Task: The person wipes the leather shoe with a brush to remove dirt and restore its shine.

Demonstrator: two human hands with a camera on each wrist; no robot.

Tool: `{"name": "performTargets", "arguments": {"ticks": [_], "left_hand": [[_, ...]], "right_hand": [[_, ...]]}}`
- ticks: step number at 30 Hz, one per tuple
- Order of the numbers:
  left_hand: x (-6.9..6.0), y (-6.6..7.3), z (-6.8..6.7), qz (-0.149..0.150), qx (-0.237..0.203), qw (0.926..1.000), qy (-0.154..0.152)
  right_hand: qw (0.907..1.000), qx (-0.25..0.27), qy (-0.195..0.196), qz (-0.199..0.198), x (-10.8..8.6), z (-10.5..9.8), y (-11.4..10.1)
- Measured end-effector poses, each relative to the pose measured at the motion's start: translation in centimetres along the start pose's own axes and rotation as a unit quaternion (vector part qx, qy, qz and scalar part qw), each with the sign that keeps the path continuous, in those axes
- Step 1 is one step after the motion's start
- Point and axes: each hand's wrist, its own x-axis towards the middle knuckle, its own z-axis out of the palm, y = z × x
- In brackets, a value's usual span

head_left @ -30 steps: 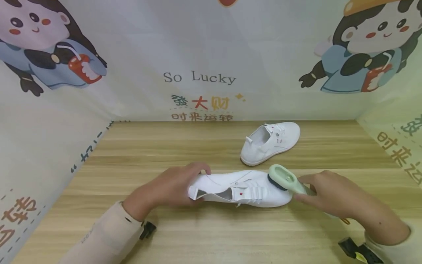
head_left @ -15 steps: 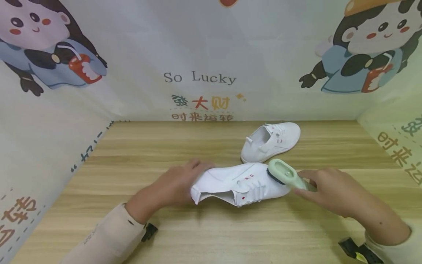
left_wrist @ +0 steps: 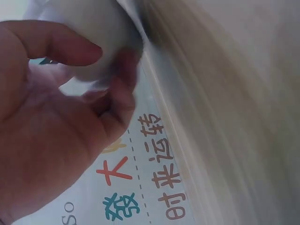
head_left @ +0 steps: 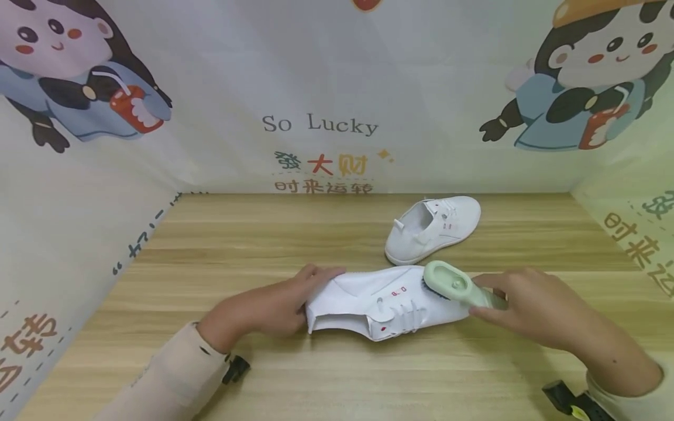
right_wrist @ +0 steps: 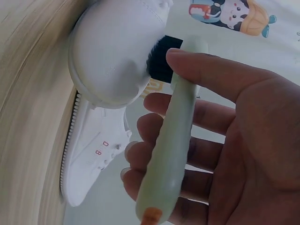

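My left hand point(head_left: 276, 301) grips the heel of a white lace-up shoe point(head_left: 350, 295), which lies rolled partly on its side with its opening toward me. In the left wrist view, the thumb and curled fingers point(left_wrist: 123, 89) pinch the white heel. My right hand point(head_left: 537, 307) holds a pale green shoe brush point(head_left: 447, 282) by its handle. In the right wrist view, fingers wrap loosely round the handle point(right_wrist: 171, 150), and the dark bristles point(right_wrist: 164, 58) touch the shoe's upper near the toe point(right_wrist: 110, 61).
The matching white shoe point(head_left: 458, 219) stands upright behind, toe pointing right, close to the brush head. Wood-grain tabletop point(head_left: 295, 374) spreads beneath everything. A printed pale cloth point(head_left: 221, 88) with cartoon figures and lettering closes off the back and both sides.
The held shoe has rolled, so its opening faces me more and red marks on its side now show. The brush has shifted slightly left over the toe, still in my right hand.
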Motion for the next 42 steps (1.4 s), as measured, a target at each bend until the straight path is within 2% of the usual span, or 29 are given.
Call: {"name": "performTargets", "arguments": {"ticks": [3, 6, 15, 21, 25, 29, 34, 38, 42], "left_hand": [[-0.1, -0.2, -0.4, -0.014, -0.038, 0.9989, -0.023], [-0.1, -0.3, -0.9, -0.021, -0.061, 0.9977, -0.021], [0.3, -0.9, -1.1, -0.011, -0.06, 0.9981, 0.002], [0.4, -0.9, -1.2, -0.016, -0.053, 0.9984, 0.01], [0.5, -0.9, -1.2, -0.017, -0.054, 0.9984, 0.007], [0.6, -0.8, -1.3, -0.014, -0.05, 0.9986, 0.004], [0.6, -0.7, -1.6, -0.009, -0.052, 0.9986, 0.003], [0.6, -0.8, -1.4, -0.002, -0.054, 0.9986, -0.001], [0.6, -0.9, -1.3, 0.001, -0.057, 0.9984, -0.002]], "right_hand": [[1.0, 0.004, 0.001, -0.007, 0.0, -0.1, -0.1], [0.9998, 0.009, 0.006, -0.014, 0.0, -0.2, -0.2], [0.9991, 0.02, 0.005, -0.036, -0.3, -0.1, -0.6], [0.9964, -0.022, 0.045, -0.069, 0.4, 0.8, -1.7], [0.9899, -0.059, 0.085, -0.097, 0.8, 1.5, -2.6], [0.9791, -0.088, 0.123, -0.135, 1.3, 2.2, -3.5], [0.9663, -0.098, 0.164, -0.172, 2.2, 2.7, -4.4], [0.9601, -0.094, 0.181, -0.192, 2.7, 3.2, -5.3], [0.9594, -0.097, 0.176, -0.198, 3.3, 3.9, -6.7]]}}
